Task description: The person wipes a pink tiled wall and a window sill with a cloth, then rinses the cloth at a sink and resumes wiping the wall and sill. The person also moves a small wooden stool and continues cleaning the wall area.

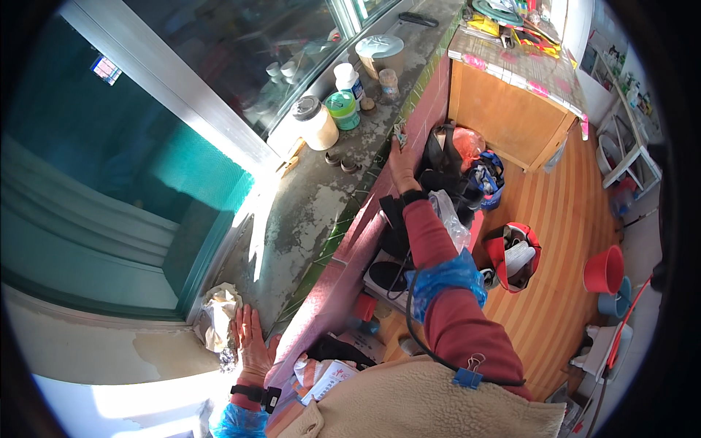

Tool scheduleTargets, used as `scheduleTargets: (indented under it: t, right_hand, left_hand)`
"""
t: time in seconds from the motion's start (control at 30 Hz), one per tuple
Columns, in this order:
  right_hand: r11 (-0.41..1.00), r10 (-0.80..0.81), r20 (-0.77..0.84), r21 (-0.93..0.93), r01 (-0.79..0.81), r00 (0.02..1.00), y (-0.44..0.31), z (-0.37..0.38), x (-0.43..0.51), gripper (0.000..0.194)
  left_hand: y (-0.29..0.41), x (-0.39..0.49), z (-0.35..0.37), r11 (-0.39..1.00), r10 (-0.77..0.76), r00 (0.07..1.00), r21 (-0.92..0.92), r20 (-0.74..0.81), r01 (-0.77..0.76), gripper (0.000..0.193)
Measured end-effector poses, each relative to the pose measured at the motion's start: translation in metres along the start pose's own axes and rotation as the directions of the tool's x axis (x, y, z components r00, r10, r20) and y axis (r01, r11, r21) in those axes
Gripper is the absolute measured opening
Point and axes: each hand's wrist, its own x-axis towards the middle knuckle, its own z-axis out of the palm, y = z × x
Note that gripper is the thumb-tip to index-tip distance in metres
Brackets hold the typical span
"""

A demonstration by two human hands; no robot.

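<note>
My left hand [253,346] lies flat with its fingers spread at the near end of a worn concrete windowsill [285,241]. Its fingertips are beside a crumpled pale plastic or paper bundle [220,317]. Farther along, my right hand [402,167] reaches the sill's green-tiled edge [323,252], fingers on a small crumpled rag [400,134]. Left of that hand stand a black-lidded jar [315,123], a green tub [343,110] and a white bottle [349,81]. Two small dark ring-like pieces [342,163] lie nearer. Blue plastic sleeve covers [446,282] are on both arms.
A covered tub [379,55] and a small clear jar [389,84] stand farther along the sill. A wooden cabinet [501,109] bears tools. Bags and shoes crowd below the pink wall [356,241]. On the floor are a red bag [534,252] and red bucket [602,269]. A cable [411,323] crosses my right sleeve.
</note>
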Motion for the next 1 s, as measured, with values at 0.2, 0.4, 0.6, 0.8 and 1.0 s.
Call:
scheduleTargets:
  t: [0.2, 0.4, 0.6, 0.8, 1.0]
  right_hand:
    - [0.978, -0.198, -0.051, 0.05, 0.2, 0.979, 0.027, 0.026, -0.095, 0.048]
    - [0.994, -0.107, 0.137, 0.027, 0.104, 0.985, -0.039, 0.041, -0.255, 0.057]
    - [0.99, -0.065, 0.167, -0.113, 0.085, 0.984, -0.05, 0.035, -0.218, 0.057]
    - [0.868, -0.464, 0.364, 0.004, 0.497, 0.808, -0.064, 0.032, -0.243, 0.055]
    - [0.983, -0.133, 0.183, -0.102, 0.153, 0.974, -0.072, 0.043, -0.244, 0.053]
  left_hand:
    - [0.001, -0.002, -0.002, 1.0, -0.005, 1.0, -0.028, -0.02, 0.004, 0.079]
    - [0.0, -0.004, -0.003, 0.999, 0.007, 0.999, -0.05, -0.041, -0.009, 0.08]
    - [-0.005, -0.007, 0.002, 0.996, -0.005, 0.997, -0.091, -0.073, -0.002, 0.078]
    - [-0.007, -0.01, 0.001, 0.988, -0.023, 0.993, -0.155, -0.112, 0.006, 0.076]
    - [-0.01, -0.012, -0.001, 0.981, -0.037, 0.994, -0.195, -0.1, 0.017, 0.076]
